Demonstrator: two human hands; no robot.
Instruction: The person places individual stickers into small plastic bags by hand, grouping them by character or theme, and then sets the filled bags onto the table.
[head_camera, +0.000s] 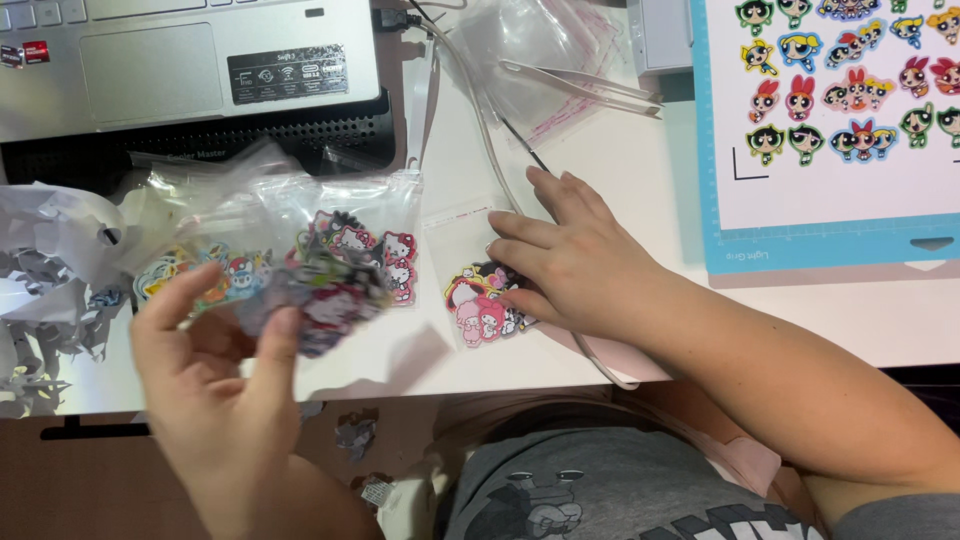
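Note:
My left hand (215, 385) is raised above the white desk's front edge and pinches a blurred stack of cartoon stickers (325, 290) between thumb and fingers. My right hand (570, 255) lies palm down on a small clear bag of pink and black stickers (478, 300), fingers pressing its right side against the desk (640, 180). Behind the left hand lie two clear bags of stickers, one with cat characters (385, 250) and one with colourful pieces (200, 275).
A silver laptop (190, 55) sits on a black cooling stand at the back left. Scrap backing paper (45, 290) piles at the left. Empty clear bags (540, 60) and a cable lie at the back centre. A blue cutting mat with a printed sticker sheet (830, 110) fills the right.

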